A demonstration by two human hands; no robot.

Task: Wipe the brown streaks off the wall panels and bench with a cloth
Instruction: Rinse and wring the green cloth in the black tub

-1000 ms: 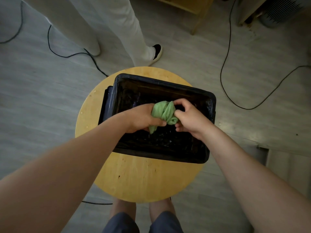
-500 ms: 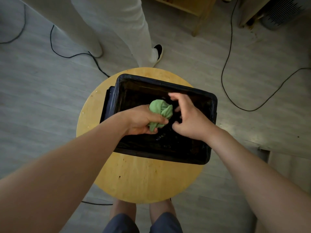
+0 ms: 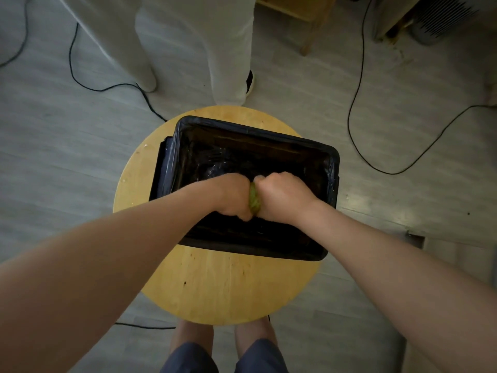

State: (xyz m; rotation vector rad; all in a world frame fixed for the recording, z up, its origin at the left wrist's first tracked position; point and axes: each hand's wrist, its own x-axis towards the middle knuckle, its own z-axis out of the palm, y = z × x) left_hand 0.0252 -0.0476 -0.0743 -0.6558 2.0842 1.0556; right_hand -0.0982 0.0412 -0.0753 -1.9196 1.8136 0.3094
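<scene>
Both fists, left (image 3: 234,196) and right (image 3: 283,197), grip the cloth (image 3: 254,198) between them over the bin (image 3: 332,168) (axis left-right, ready to twist).

A plain indoor room; whether home or office is unclear. A round yellow wooden stool (image 3: 215,286) stands on a grey plank floor (image 3: 67,170). Loose black cables (image 3: 348,119) trail either side of it. Beyond it stand a pale wooden furniture leg (image 3: 313,30) and a grey slatted appliance (image 3: 443,17).
</scene>
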